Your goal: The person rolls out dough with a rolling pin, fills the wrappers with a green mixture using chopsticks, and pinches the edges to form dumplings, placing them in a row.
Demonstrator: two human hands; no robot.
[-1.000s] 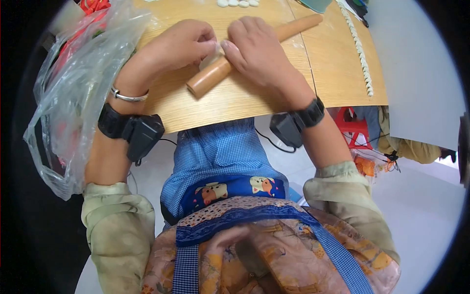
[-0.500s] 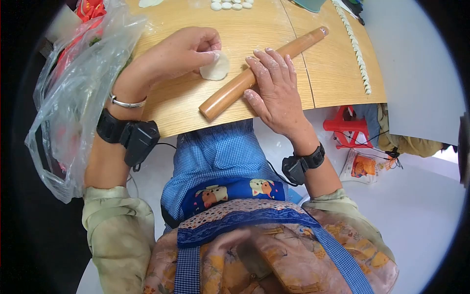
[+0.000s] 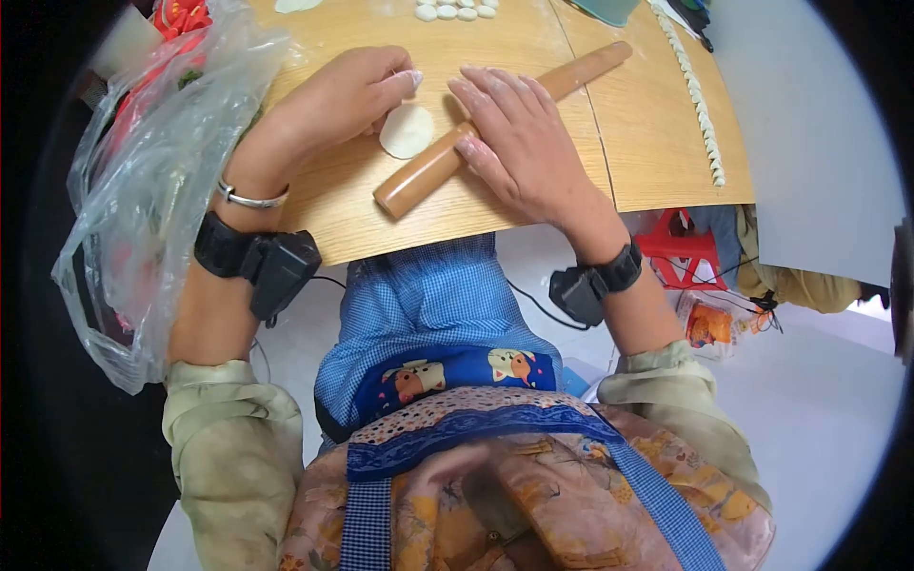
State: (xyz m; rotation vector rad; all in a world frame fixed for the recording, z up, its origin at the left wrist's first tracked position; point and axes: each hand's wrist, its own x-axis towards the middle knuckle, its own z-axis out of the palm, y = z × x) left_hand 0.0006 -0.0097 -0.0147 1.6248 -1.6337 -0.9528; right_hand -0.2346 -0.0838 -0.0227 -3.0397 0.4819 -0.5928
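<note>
Head view: at the right hand (image 3: 533, 143), a broad, fairly flat shape with fingers reaching forward over the rolling pin (image 3: 419, 183), thumb against the wood, no full grip around it. At the left hand (image 3: 333, 95), a narrow shape, fingers bent in and thumb near them, just beside the dough disc (image 3: 407, 131); cannot tell whether touching its edge. Between the hands, that disc flat on the counter (image 3: 333, 228), close to the near part of the pin, pale, nearly round and apparently rolled thin, so by the look of it well along or finished. Farther out, at the top edge of the view, small dough rounds (image 3: 447, 12) in rows, short and thick, not yet flattened, with the full number cut off from sight. To the left of those, a thin flat piece (image 3: 297, 4), seemingly rolled out as well, only partly in view. Off to the right, near the counter's far side, a long line of folded pieces (image 3: 693, 90), seemingly shaped and finished, too small to count surely. Near the left forearm, a clear plastic bag (image 3: 171, 190); beneath the counter to the right, a red stool (image 3: 681, 249).
</note>
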